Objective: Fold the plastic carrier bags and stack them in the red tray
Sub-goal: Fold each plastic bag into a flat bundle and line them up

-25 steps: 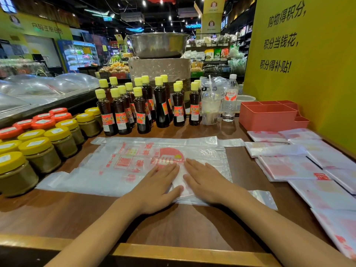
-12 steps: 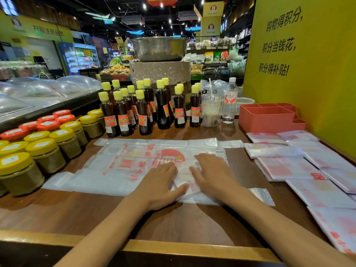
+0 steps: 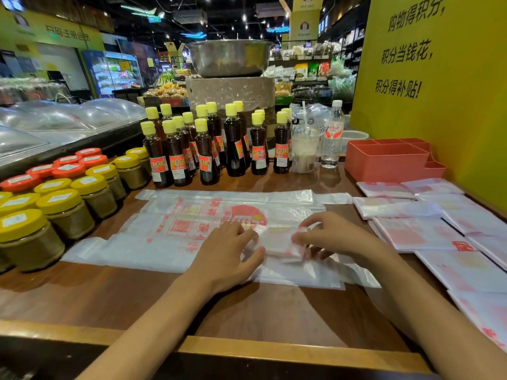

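Note:
A clear plastic carrier bag (image 3: 164,231) with red print lies flat on the wooden counter (image 3: 109,294), its right end folded into a small thick wad (image 3: 279,242). My right hand (image 3: 329,237) pinches the wad's right edge with curled fingers. My left hand (image 3: 227,253) rests flat on the bag just left of the wad, fingers relaxed. The red tray (image 3: 384,163), divided into compartments, stands at the back right against the yellow wall. Several folded bags (image 3: 417,231) lie spread on the counter in front of the tray.
Dark sauce bottles (image 3: 205,149) with yellow caps stand in rows behind the bag. Jars (image 3: 63,209) with yellow and red lids crowd the left. A drink cup (image 3: 304,152) and water bottle (image 3: 332,135) stand left of the tray. The counter's raised front edge (image 3: 247,349) runs below my arms.
My right hand went from lying flat on the bag to curling and lifting the folded right end. The left hand shifted slightly left and stays flat.

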A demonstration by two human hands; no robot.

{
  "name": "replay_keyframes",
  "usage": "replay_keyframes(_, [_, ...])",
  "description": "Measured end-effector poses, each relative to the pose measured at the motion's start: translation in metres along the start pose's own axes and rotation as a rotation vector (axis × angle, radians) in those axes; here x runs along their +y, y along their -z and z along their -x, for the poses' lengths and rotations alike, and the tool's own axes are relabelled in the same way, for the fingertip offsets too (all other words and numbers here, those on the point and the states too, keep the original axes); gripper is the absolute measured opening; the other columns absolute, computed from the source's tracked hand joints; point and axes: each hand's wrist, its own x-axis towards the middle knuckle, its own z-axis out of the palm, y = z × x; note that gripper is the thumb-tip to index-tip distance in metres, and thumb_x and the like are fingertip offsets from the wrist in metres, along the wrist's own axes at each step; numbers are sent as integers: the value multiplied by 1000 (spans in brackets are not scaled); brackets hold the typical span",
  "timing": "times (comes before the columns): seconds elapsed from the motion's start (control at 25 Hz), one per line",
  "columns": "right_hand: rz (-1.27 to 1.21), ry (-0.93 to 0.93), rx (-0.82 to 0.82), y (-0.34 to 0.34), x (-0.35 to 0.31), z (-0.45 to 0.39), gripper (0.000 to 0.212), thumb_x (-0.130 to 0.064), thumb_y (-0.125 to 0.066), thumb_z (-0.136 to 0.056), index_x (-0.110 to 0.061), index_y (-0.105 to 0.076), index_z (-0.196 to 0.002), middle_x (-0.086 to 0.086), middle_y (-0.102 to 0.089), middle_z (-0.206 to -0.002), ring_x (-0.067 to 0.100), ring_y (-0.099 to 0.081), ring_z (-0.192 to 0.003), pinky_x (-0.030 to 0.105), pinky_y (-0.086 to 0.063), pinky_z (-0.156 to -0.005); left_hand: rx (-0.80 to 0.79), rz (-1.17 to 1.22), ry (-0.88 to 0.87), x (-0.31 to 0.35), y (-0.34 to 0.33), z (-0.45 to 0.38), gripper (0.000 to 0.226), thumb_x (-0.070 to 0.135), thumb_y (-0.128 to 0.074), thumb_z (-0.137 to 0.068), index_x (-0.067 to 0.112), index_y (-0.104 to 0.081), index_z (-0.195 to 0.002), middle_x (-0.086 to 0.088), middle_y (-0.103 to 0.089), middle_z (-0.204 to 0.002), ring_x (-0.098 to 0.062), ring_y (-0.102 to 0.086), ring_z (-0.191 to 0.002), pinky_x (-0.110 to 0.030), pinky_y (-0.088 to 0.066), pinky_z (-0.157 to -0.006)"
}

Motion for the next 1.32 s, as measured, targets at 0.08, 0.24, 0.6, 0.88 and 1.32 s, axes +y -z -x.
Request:
replay_keyframes(0.08, [-72,6,68,-2,8,-7,37,-16,-77,-86,-16,-58,-118,7,-66,-71,15,-64,-52,28,-49,-48,-47,12,-58,2,0,2,43,55,-37,-97,32,-60,-125,11,-54,-110,-7,-46,-100,-29,-44,-86])
replay_keyframes(0.24, [-321,-19,262,2,18,-19,44,-8,-78,-84,-17,-55,-121,12,-72,-94,30,-74,-81,47,-60,-73,-160,5,-119,3,-1,3,56,56,-30,-101,32,-37,-152,9,-39,-153,-9,-35,-137,-22,-27,-113])
replay_keyframes(0.6, [-588,29,597,59,33,-27,30,-6,-63,-88,-20,-66,-114,0,-72,-104,16,-69,-94,33,-61,-73,-229,-22,-219,74,-16,-51,58,56,-26,-103,36,-19,-157,12,-11,-166,-8,-7,-152,-30,-7,-124])
replay_keyframes(0.88, [-481,43,850,187,84,-22,28,-3,-64,-87,-18,-66,-110,6,-69,-108,20,-65,-92,35,-55,-76,-209,88,-351,176,-83,-119,54,49,-31,-104,30,-29,-154,2,-24,-163,-15,-19,-149,-33,-16,-120])
replay_keyframes(1.32, [-589,-270,1027,291,163,-71,19,13,-49,-84,-6,-52,-84,20,-59,-90,25,-58,-64,32,-49,-53,-227,156,-328,171,-96,-121,84,70,4,-82,40,-18,-157,16,-9,-165,2,-1,-149,-13,3,-109])
